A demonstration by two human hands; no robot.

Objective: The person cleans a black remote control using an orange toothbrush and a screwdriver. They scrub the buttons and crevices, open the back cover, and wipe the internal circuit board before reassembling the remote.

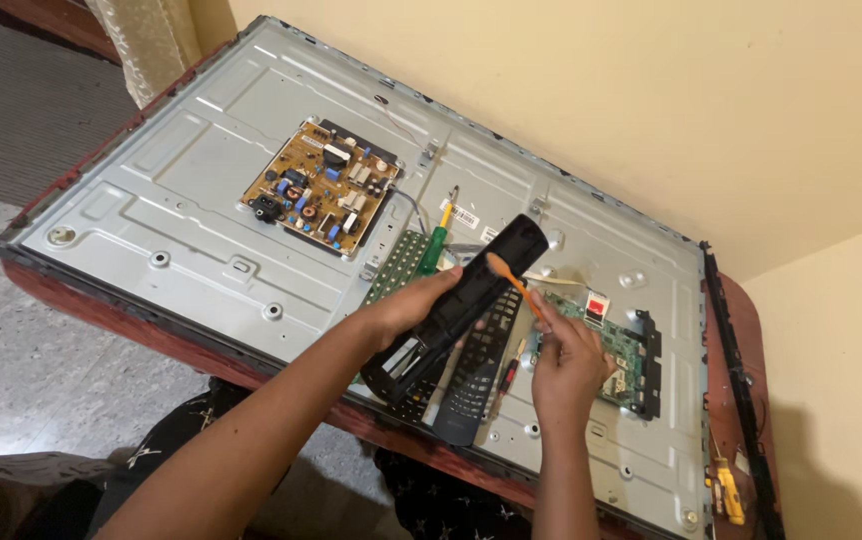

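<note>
My left hand [406, 308] grips a long black remote-control shell [466, 295], held tilted above the metal back of an opened flat television [191, 190]. My right hand [566, 355] pinches a thin orange-handled brush [511, 278] whose tip touches the upper part of the shell. Under the shell lie a black remote front cover [476, 390] with button holes and a green keypad board [396, 265]. A green-handled screwdriver [438, 240] rests beside that board.
A brown power board [319, 187] and a green main board [623, 350] are mounted on the panel. A small red screwdriver [509, 375] lies near my right hand. A yellow screwdriver [727, 490] sits on the red table edge [741, 330], by a cream wall.
</note>
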